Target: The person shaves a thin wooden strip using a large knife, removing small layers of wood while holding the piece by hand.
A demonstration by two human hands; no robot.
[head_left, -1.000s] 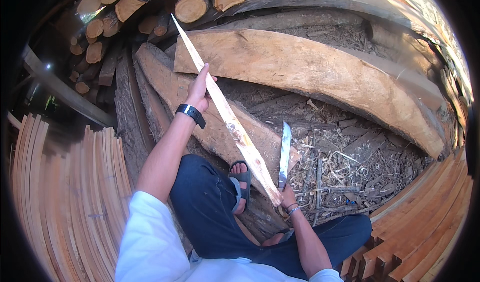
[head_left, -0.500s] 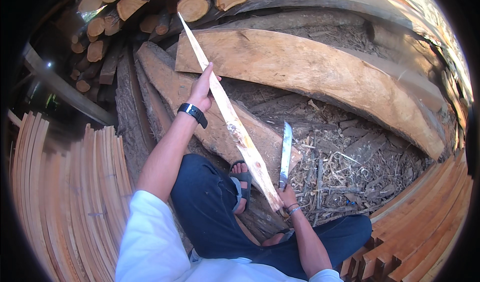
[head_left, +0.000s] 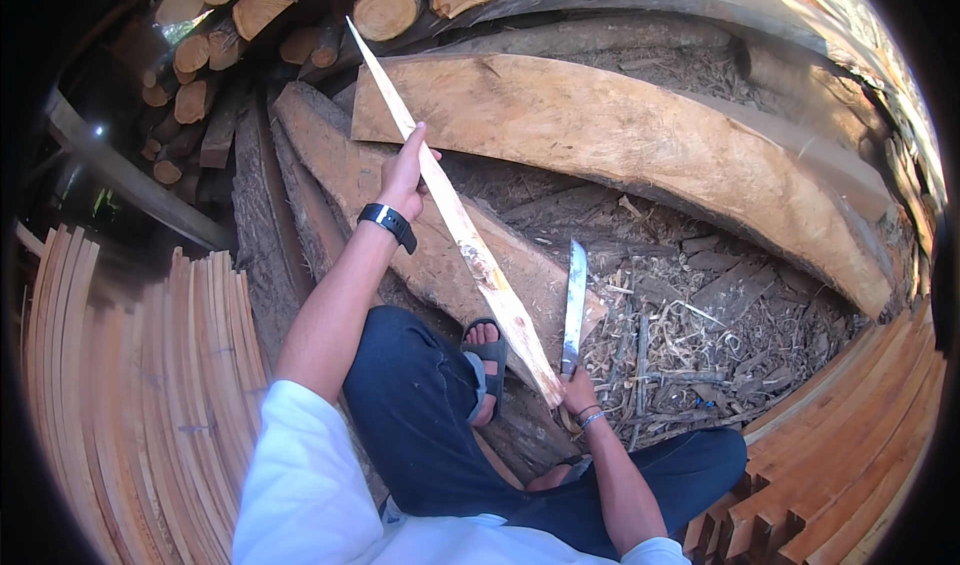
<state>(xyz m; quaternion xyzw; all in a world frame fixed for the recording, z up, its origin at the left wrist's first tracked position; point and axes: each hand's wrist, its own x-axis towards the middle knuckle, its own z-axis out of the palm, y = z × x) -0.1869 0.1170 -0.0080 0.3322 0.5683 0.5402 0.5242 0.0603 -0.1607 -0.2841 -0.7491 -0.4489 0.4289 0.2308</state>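
My left hand [head_left: 404, 175] is closed round the upper part of a long pale wooden stake [head_left: 466, 235]. The stake tapers to a sharp tip at the far end and has a knotty brown patch near its middle. Its thick lower end comes down beside my right hand [head_left: 579, 393]. That hand grips the handle of a machete [head_left: 575, 305], whose blade stands apart from the stake, to its right, and points away from me. My fingers hide most of the handle.
Thick curved slabs [head_left: 600, 115] lie ahead, one [head_left: 450, 255] passing under the stake. Wood chips and bark [head_left: 690, 335] cover the ground at right. Cut logs [head_left: 388, 13] are piled at the back. Sawn boards are stacked at left [head_left: 150, 385] and right [head_left: 840, 445].
The stake has shifted slightly up and to the left, its lower end rising away from my right hand. The machete has moved a little to the right.
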